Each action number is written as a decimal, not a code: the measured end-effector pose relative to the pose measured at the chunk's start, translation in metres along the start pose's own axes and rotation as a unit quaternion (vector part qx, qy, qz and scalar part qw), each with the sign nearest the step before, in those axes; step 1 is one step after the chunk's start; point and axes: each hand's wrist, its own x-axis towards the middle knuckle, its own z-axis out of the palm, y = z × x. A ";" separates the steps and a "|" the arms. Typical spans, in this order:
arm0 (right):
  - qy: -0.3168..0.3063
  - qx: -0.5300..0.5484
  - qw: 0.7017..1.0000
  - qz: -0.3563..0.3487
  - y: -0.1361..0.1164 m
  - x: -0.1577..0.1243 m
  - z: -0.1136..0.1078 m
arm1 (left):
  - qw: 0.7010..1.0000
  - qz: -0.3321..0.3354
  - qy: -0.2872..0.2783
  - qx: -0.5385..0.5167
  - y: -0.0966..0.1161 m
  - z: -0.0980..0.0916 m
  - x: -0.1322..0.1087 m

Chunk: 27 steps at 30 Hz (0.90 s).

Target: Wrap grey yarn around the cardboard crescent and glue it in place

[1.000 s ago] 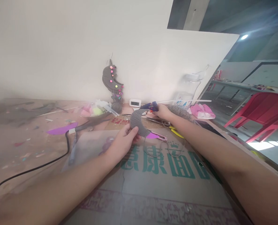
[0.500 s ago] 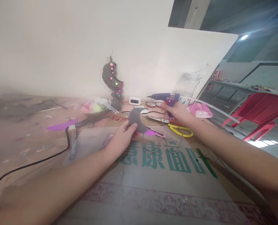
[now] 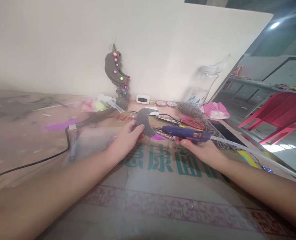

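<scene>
My left hand (image 3: 128, 135) is closed on a grey yarn-wrapped crescent (image 3: 144, 121), thumb on its front face. My right hand (image 3: 202, 150) grips a dark blue hot glue gun (image 3: 185, 132) with a long clear glue stick (image 3: 230, 142) running out of its back. The gun's nozzle points left, at the crescent's lower tip; whether they touch I cannot tell. A strand of grey yarn trails below the crescent. Red-handled scissors (image 3: 192, 123) and a purple piece (image 3: 159, 137) lie behind the gun.
A finished-looking crescent with coloured pompoms (image 3: 113, 68) hangs on the wall. Along the back stand a small digital clock (image 3: 143, 99), ribbon rolls (image 3: 161, 103), a grey yarn ball (image 3: 191, 110) and a clear bottle (image 3: 202, 85). A black cable (image 3: 38, 163) crosses the left. A red chair (image 3: 275, 110) stands beyond.
My right hand has brought the glue gun down and forward from behind, so its nozzle is now beside the crescent. My left hand still holds the crescent. The view has tilted slightly.
</scene>
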 end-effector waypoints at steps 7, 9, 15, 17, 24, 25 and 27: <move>-0.054 0.001 0.998 -0.017 -0.001 -0.005 0.001 | 1.000 0.002 0.004 0.006 -0.001 -0.001 0.000; -0.047 -0.021 0.999 -0.019 -0.003 -0.005 0.001 | 1.000 0.000 0.004 0.003 -0.001 -0.001 -0.001; -0.030 -0.063 0.998 -0.005 -0.007 -0.005 0.004 | 1.000 0.006 0.005 -0.004 -0.001 0.000 -0.001; -0.035 -0.059 0.998 -0.003 -0.007 -0.004 0.004 | 1.000 0.010 0.004 0.003 -0.001 0.000 -0.001; -0.037 -0.054 0.998 0.021 -0.007 -0.004 0.006 | 1.000 0.012 -0.002 0.002 0.003 0.001 -0.002; -0.040 -0.056 0.997 0.025 -0.008 -0.004 0.005 | 1.000 0.013 -0.003 0.002 0.004 0.001 -0.002; -0.046 -0.062 0.996 0.035 -0.010 -0.005 0.005 | 1.000 0.015 -0.003 0.003 0.006 0.001 -0.003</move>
